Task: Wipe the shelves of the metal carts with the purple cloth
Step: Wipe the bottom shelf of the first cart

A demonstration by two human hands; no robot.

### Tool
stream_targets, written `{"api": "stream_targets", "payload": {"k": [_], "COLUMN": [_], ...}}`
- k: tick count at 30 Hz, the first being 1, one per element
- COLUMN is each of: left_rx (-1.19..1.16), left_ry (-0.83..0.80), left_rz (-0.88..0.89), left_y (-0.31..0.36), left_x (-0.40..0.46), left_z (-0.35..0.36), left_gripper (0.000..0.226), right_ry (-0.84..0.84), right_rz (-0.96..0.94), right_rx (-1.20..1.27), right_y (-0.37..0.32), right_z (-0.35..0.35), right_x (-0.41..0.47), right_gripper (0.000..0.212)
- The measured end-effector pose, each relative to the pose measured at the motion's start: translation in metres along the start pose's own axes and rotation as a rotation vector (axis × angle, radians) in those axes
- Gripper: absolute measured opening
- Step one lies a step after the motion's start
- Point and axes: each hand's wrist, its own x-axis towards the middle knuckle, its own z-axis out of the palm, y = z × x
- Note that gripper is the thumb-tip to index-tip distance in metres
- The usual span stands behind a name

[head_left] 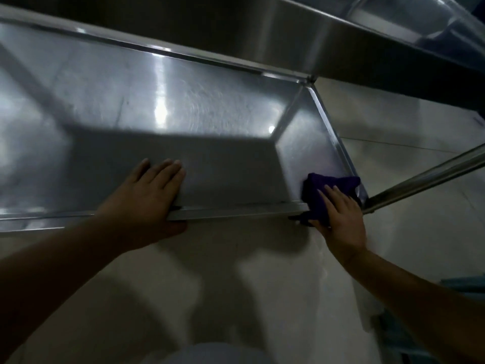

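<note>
A shiny metal cart shelf (162, 106) with a raised rim fills the upper left and middle of the head view. My left hand (152, 195) grips its near rim, fingers lying flat inside the tray and thumb under the edge. The purple cloth (330, 187) is bunched in the shelf's near right corner. My right hand (341, 219) presses on the cloth there, fingers spread over it, with the cloth draped over the rim.
An upper metal shelf (341, 40) overhangs at the top right. A round metal cart tube (430, 177) slants out from the right corner. Pale tiled floor (262, 285) lies below. Something blue (464, 285) shows at the right edge.
</note>
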Motion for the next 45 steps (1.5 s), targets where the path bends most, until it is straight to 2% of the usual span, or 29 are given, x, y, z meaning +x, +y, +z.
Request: {"api": "stream_targets", "payload": {"k": [4, 9, 13, 17, 19, 24, 27, 31, 34, 36, 39, 42, 45], "left_rx": [0.070, 0.100, 0.147, 0.187, 0.187, 0.157, 0.158, 0.168, 0.168, 0.167, 0.136, 0.082, 0.035], "left_ry": [0.047, 0.076, 0.062, 0.107, 0.115, 0.152, 0.141, 0.172, 0.170, 0.192, 0.185, 0.147, 0.189], "left_rz": [0.097, 0.082, -0.030, -0.095, -0.123, -0.203, -0.235, -0.222, -0.215, -0.197, -0.174, -0.200, -0.196], "left_y": [-0.007, -0.057, -0.106, -0.135, -0.144, -0.154, -0.155, -0.155, -0.153, -0.149, -0.144, -0.137, -0.135], "left_x": [-0.015, -0.085, -0.164, -0.236, -0.264, -0.299, -0.304, -0.292, -0.272, -0.253, -0.224, -0.199, -0.187], "left_z": [-0.021, -0.047, -0.054, -0.056, -0.059, -0.065, -0.063, -0.057, -0.052, -0.049, -0.043, -0.037, -0.030], "left_gripper": [0.089, 0.072, 0.062, 0.052, 0.049, 0.043, 0.038, 0.031, 0.026, 0.032, 0.050, 0.039, 0.037], "right_ry": [0.178, 0.238, 0.152, 0.077, -0.001, -0.140, -0.199, -0.178, -0.231, -0.311, -0.360, -0.402, -0.392], "right_rz": [-0.193, -0.415, -0.554, -0.606, -0.630, -0.725, -0.835, -0.894, -0.868, -0.796, -0.572, -0.241, 0.191], "right_rx": [0.138, 0.210, 0.169, 0.187, 0.195, 0.114, 0.016, 0.058, 0.247, 0.250, 0.282, 0.370, 0.361], "right_y": [-0.085, -0.193, -0.277, -0.369, -0.417, -0.522, -0.559, -0.535, -0.469, -0.413, -0.314, -0.219, -0.128], "right_z": [0.011, 0.009, -0.003, -0.015, -0.019, -0.038, -0.049, -0.049, -0.040, -0.036, -0.034, -0.036, -0.037], "right_x": [0.009, 0.029, 0.045, 0.056, 0.062, 0.074, 0.078, 0.085, 0.084, 0.084, 0.082, 0.083, 0.089], "right_gripper": [0.060, 0.048, 0.053, 0.049, 0.054, 0.059, 0.063, 0.067, 0.067, 0.069, 0.075, 0.079, 0.071]}}
